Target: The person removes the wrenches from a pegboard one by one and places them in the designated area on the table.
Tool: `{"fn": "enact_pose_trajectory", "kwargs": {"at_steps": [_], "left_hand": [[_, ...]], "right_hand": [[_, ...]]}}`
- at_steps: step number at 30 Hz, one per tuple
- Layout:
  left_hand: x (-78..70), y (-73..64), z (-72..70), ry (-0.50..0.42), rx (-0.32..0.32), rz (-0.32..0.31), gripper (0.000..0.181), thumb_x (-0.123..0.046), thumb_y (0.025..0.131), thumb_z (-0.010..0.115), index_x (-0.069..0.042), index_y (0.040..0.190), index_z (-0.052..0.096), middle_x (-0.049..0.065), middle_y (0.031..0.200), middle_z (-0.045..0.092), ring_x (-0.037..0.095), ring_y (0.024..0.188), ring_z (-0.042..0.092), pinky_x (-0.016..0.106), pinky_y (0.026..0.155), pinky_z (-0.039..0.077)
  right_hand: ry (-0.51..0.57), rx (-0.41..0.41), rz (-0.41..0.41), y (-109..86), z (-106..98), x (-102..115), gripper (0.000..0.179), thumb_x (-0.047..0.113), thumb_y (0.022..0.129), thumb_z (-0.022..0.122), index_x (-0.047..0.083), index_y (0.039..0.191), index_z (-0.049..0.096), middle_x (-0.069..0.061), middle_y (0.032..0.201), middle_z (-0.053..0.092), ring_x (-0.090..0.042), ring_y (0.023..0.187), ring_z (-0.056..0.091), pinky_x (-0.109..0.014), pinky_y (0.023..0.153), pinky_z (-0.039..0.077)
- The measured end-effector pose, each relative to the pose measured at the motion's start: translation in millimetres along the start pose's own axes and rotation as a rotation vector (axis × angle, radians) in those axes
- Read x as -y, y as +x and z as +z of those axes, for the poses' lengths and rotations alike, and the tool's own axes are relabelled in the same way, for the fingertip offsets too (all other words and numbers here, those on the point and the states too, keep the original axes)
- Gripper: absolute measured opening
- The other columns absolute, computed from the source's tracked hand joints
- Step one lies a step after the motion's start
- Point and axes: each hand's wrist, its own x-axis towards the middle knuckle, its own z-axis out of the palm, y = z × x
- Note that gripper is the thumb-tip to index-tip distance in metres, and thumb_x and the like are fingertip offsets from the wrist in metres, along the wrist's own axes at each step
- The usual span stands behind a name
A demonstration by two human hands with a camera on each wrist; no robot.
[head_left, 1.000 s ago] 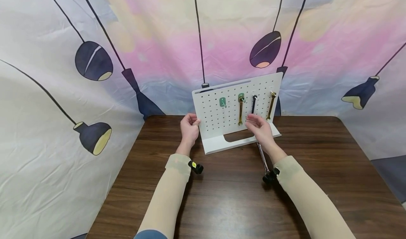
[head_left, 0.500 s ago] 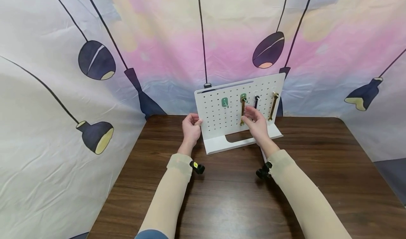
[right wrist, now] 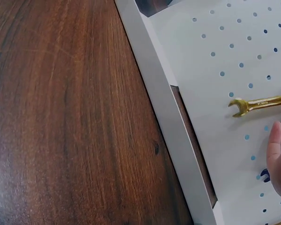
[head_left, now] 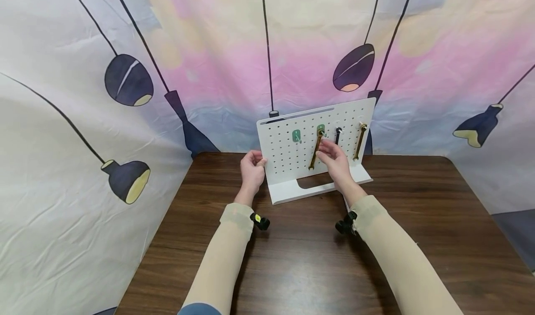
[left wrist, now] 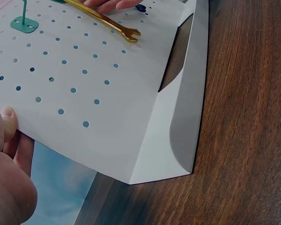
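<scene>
A white pegboard stand (head_left: pixel 288 192) stands on the table, with its left edge pinched between the thumb and fingers of my left hand (head_left: pixel 252 168). Over the board's middle, my right hand (head_left: pixel 338 166) has its fingers extended beside a gold open-ended wrench (head_left: pixel 316 152). That wrench hangs from a green hook (head_left: pixel 321 129), its lower end tilted left; whether my fingertips touch it I cannot tell. A dark wrench (head_left: pixel 337 136) hangs to the right, partly behind the hand. Farther right hangs another gold wrench (head_left: pixel 360 142). A second green hook (head_left: pixel 296 136) bears nothing.
The brown wooden table (head_left: pixel 288 268) carries the stand near its back edge. Behind it hangs a cloth backdrop (head_left: pixel 209 64) printed with lamps. Under my right wrist, a sliver of a silver wrench (head_left: pixel 346 204) shows on the table.
My right hand has moved left from the dark wrench to the middle gold wrench. That wrench hung straight and now leans with its lower end left. My left hand keeps its hold.
</scene>
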Motion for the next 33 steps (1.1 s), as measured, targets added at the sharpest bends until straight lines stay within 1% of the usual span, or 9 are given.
{"fn": "enact_pose_trajectory", "kwargs": {"at_steps": [4,8,13,18,22,26,29,31,33], "left_hand": [[0.5,0.0,0.7,-0.001,0.001,0.007,0.012,0.012,0.095,0.071,0.002,0.097,0.065,0.002,0.089,0.059,0.016,0.083,0.055,0.025,0.074,0.047],[1.0,0.1,1.4,-0.005,0.002,0.014,0.012,0.012,0.095,0.071,0.001,0.097,0.065,0.003,0.089,0.060,0.016,0.082,0.056,0.025,0.074,0.047],[0.7,-0.3,2.0,-0.010,-0.001,0.013,0.012,0.013,0.094,0.071,0.002,0.097,0.066,0.004,0.089,0.061,0.016,0.082,0.056,0.024,0.074,0.048],[0.6,0.5,2.2,-0.015,-0.002,0.013,0.013,0.015,0.093,0.071,0.004,0.099,0.067,0.004,0.088,0.063,0.015,0.082,0.057,0.023,0.074,0.048],[0.3,1.4,1.9,-0.024,-0.004,0.015,0.012,0.015,0.093,0.071,0.004,0.098,0.067,0.002,0.088,0.062,0.015,0.082,0.057,0.023,0.074,0.049],[-0.7,1.2,1.8,-0.022,-0.009,0.012,0.012,0.014,0.093,0.070,0.003,0.098,0.068,0.003,0.088,0.062,0.016,0.083,0.057,0.024,0.074,0.049],[-0.8,0.6,1.3,-0.020,-0.011,0.006,0.012,0.014,0.094,0.070,0.003,0.098,0.067,0.004,0.089,0.062,0.016,0.083,0.057,0.025,0.075,0.048],[-0.4,0.1,1.1,-0.018,-0.009,0.004,0.012,0.014,0.094,0.070,0.003,0.098,0.067,0.004,0.089,0.062,0.017,0.083,0.057,0.025,0.075,0.049],[-0.1,-0.5,1.0,-0.014,-0.008,0.002,0.012,0.014,0.094,0.070,0.003,0.099,0.067,0.004,0.089,0.062,0.017,0.084,0.058,0.025,0.075,0.049]], "right_hand": [[0.018,0.017,0.041,0.2,0.8,1.4,0.053,0.008,0.106,0.066,0.001,0.156,0.049,-0.021,0.149,0.056,-0.013,0.121,0.057,-0.029,0.106,0.049],[0.032,0.022,0.073,-0.5,1.1,1.7,0.053,0.010,0.106,0.066,-0.001,0.155,0.048,-0.020,0.149,0.054,-0.014,0.122,0.057,-0.033,0.108,0.049],[0.036,0.020,0.109,-2.7,-0.4,0.2,0.054,0.014,0.106,0.066,0.000,0.155,0.047,-0.014,0.143,0.055,-0.014,0.122,0.056,-0.036,0.110,0.049],[0.015,0.017,0.131,-6.4,-3.0,-2.5,0.052,0.015,0.107,0.066,-0.001,0.152,0.048,-0.010,0.135,0.059,-0.013,0.117,0.059,-0.034,0.105,0.052],[-0.018,0.023,0.139,-11.1,-6.7,-4.0,0.048,0.016,0.107,0.066,-0.002,0.148,0.052,-0.007,0.126,0.062,-0.013,0.112,0.062,-0.032,0.099,0.053],[-0.044,0.036,0.131,-19.4,-10.4,-2.1,0.048,0.016,0.107,0.066,-0.001,0.150,0.052,-0.006,0.125,0.064,-0.010,0.108,0.063,-0.033,0.098,0.055],[-0.068,0.054,0.117,-27.3,-14.7,-0.2,0.050,0.016,0.107,0.066,0.000,0.152,0.052,-0.012,0.130,0.064,-0.009,0.107,0.065,-0.031,0.095,0.055],[-0.078,0.072,0.110,-32.8,-18.9,1.4,0.050,0.017,0.107,0.066,-0.001,0.152,0.052,-0.016,0.132,0.064,-0.012,0.107,0.066,-0.029,0.093,0.055],[-0.081,0.086,0.107,-38.3,-23.1,3.7,0.051,0.017,0.107,0.067,-0.002,0.151,0.051,-0.016,0.131,0.064,-0.013,0.106,0.066,-0.025,0.088,0.055]]}}
